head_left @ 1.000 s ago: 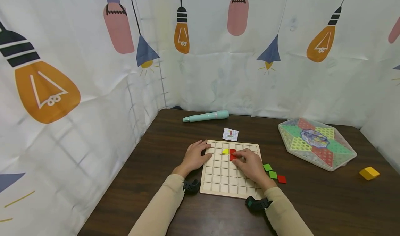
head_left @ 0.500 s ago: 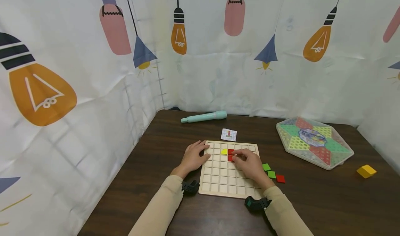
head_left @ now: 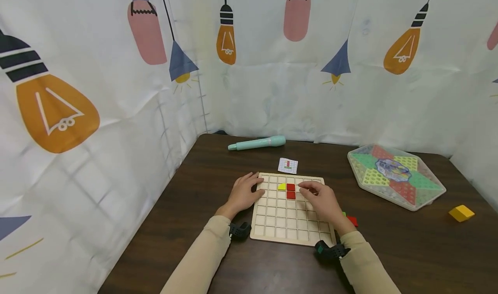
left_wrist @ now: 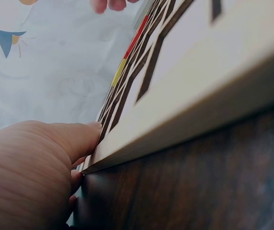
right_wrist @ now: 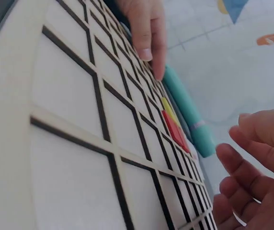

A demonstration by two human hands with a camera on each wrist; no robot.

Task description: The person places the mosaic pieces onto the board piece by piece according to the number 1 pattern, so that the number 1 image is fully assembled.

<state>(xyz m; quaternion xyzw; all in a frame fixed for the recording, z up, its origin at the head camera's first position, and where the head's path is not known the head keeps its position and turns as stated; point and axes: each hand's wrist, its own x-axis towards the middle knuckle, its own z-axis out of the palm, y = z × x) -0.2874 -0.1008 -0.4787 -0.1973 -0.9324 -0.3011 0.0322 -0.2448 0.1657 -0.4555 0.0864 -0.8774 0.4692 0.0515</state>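
A pale wooden grid board (head_left: 272, 231) lies on the table, with a yellow tile (head_left: 282, 186) and two red tiles (head_left: 291, 191) in its upper part. The yellow tile has a slanted corner. My left hand (head_left: 243, 193) rests at the board's left edge, thumb on the top face and fingers extended along the rim. My right hand (head_left: 324, 202) hovers over the board just right of the red tiles. Its fingers are loosely bent, and the right wrist view shows nothing between thumb and fingertips.
Behind the board lies a small card (head_left: 288, 165) printed with a grid pattern. Farther back is a mint-green microphone-shaped object (head_left: 256, 143). A flat hexagonal game box (head_left: 397, 177) and a yellow block (head_left: 461, 213) are at right. Another red tile (head_left: 352, 221) peeks out beside my right wrist.
My right hand has let go of the red tile nearer me and moved right, uncovering both red tiles on the board. It now mostly hides the loose green tiles. The left hand stays put.
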